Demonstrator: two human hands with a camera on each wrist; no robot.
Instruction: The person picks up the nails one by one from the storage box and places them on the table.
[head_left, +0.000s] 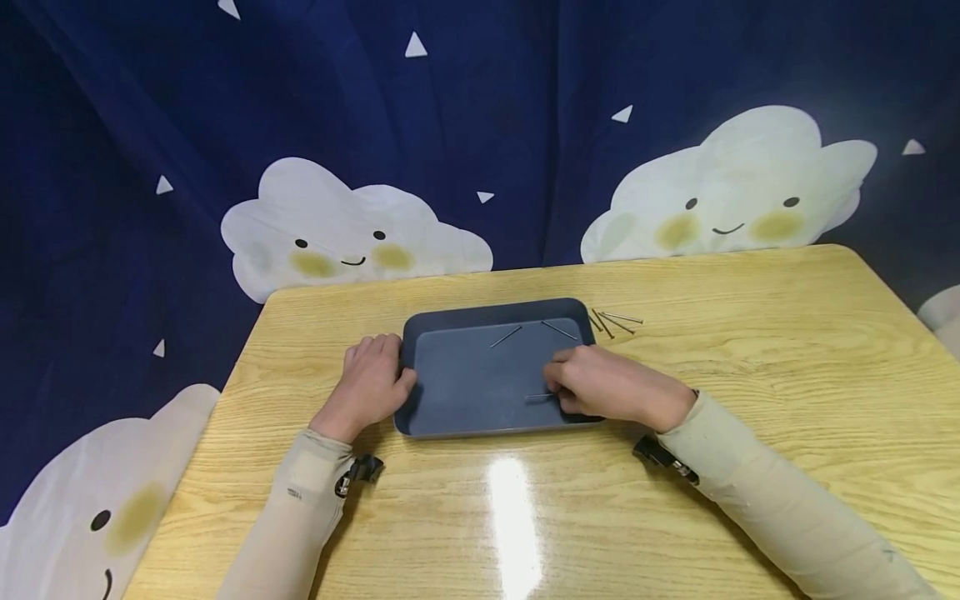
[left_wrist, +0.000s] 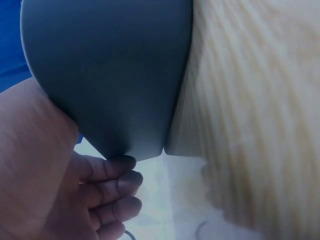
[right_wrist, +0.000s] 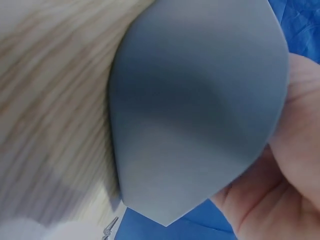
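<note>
A shallow dark grey tray lies on the wooden table in the head view. My left hand grips its left side, thumb over the rim and fingers along the outer wall, as the left wrist view also shows. Over the tray's right end, my right hand has curled fingers and appears to pinch a thin metal nail; the nail's other end is hidden. Two more nails lie in the tray's far half, one nail near the middle and another nail to its right.
Several loose nails lie on the table just beyond the tray's far right corner. Behind the table hangs a dark blue curtain with white clouds. Black wrist devices sit at both sleeves.
</note>
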